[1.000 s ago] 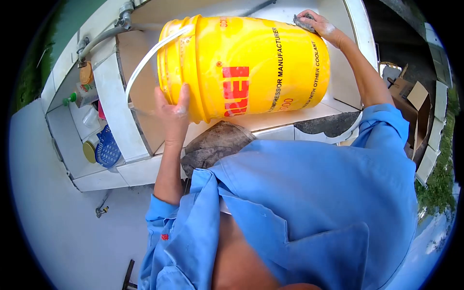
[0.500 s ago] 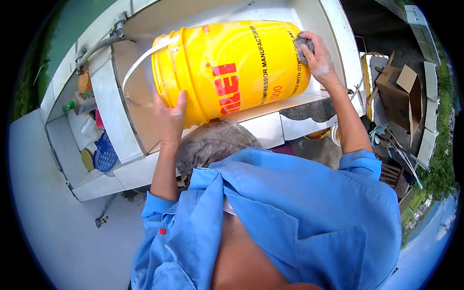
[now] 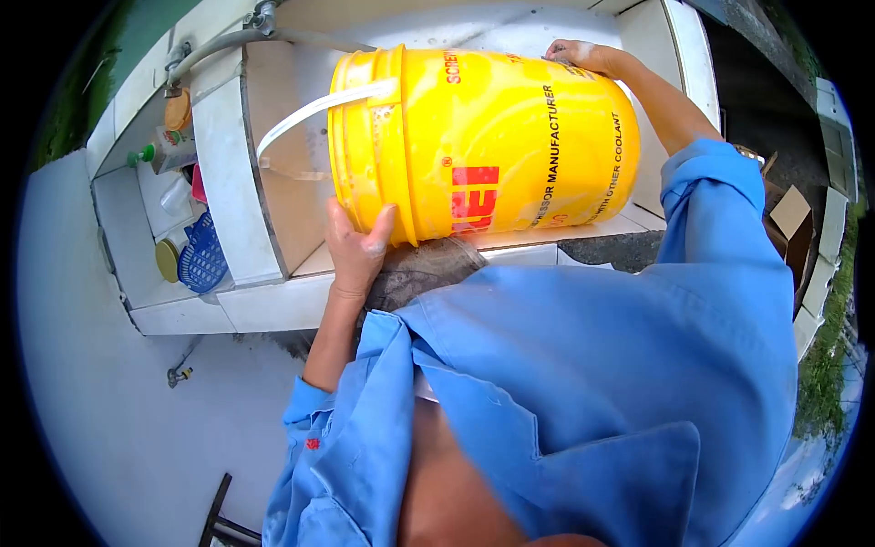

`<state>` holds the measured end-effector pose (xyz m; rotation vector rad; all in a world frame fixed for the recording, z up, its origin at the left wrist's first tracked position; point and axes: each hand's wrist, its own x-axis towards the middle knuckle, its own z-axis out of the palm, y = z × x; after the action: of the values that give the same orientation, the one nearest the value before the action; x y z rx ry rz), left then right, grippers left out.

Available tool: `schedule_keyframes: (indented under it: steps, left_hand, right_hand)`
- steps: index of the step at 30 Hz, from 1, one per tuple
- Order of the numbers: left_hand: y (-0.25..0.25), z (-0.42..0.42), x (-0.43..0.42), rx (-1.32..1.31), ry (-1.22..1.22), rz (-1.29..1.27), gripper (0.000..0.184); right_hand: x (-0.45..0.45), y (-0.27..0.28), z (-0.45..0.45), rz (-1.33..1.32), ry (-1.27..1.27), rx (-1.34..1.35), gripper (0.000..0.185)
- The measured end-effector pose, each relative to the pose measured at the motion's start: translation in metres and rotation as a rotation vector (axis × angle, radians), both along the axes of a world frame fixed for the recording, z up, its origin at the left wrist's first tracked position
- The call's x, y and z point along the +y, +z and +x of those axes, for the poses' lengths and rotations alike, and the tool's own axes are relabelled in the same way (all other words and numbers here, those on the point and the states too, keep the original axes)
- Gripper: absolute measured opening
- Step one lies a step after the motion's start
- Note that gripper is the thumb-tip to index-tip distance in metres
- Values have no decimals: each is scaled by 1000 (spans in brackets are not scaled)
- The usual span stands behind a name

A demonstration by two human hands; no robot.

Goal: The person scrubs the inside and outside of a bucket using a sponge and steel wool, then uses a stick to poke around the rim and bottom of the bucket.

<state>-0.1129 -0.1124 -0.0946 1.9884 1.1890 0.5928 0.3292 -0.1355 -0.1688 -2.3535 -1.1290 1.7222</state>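
Note:
A yellow plastic bucket (image 3: pixel 519 155) with red and black lettering lies on its side in a tiled basin, its mouth facing left. A white handle (image 3: pixel 310 111) loops out from the rim end. My left hand (image 3: pixel 357 253) grips the lower rim, thumb against the outside and fingers at the mouth. At the far upper side, near the bucket's base, my right hand (image 3: pixel 588 56) presses a grey scouring pad (image 3: pixel 557 61) to the wall; most of the pad is hidden under the fingers. Whitish suds show on both hands and on the bucket.
On the left, a tiled compartment holds a blue plastic basket (image 3: pixel 201 255), a jar (image 3: pixel 168 259) and a bottle with a green cap (image 3: pixel 173 149). A grey hose (image 3: pixel 214 52) runs from the tap. A dark cloth (image 3: pixel 424 269) hangs over the basin's front edge.
My right hand has moved with the scouring pad from the bucket's base end up to its far side. The bucket's lettering has turned slightly, and the whole view has shifted.

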Motion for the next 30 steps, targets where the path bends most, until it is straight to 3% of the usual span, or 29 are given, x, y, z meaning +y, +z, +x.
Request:
schedule_keyframes:
  steps: [3, 5, 7, 9, 11, 14, 17, 18, 20, 23, 27, 29, 30]
  left_hand:
    - [1, 0, -2, -20, 38, -39, 47]
    - [-2, 1, -5, -44, 32, -37, 46]
    - [-3, 4, -6, -88, 35, -61, 45]
    - [-2, 6, -5, -83, 22, -32, 45]
    - [0, 7, -3, -63, 2, -12, 46]
    - [1, 6, 4, -23, -51, -10, 47]
    - [-4, 4, 3, -31, -60, 49, 46]
    - [-5, 5, 4, -34, -76, 61, 45]
    - [-6, 6, 3, -66, -82, 100, 44]
    - [-5, 8, 5, -126, -93, 103, 45]
    - [12, -6, 12, 100, -196, 82, 46]
    - [39, -12, 23, 292, -343, -126, 41]
    - [53, -20, 38, 182, -403, -226, 37]
  right_hand:
    - [-21, 34, -17, 215, -189, 118, 26]
    - [-46, 59, -44, 638, -97, -58, 26]
    - [-64, 89, -97, 822, -79, -215, 22]
    - [-66, 97, -144, 1182, 72, -363, 25]
    - [-66, 103, -208, 1293, 162, -451, 32]
    - [-55, 104, -254, 1369, 223, -500, 37]
    - [-21, 92, -208, 1377, 103, -527, 32]
    - [-8, 95, -186, 1148, -19, -450, 26]
    - [32, 77, -134, 732, -108, -245, 34]
    - [82, 41, -103, 500, -81, -186, 37]
    - [115, 48, -148, 641, 35, -196, 38]
    - [87, 74, -177, 769, -7, -418, 33]
    - [65, 88, -190, 883, -16, -422, 30]
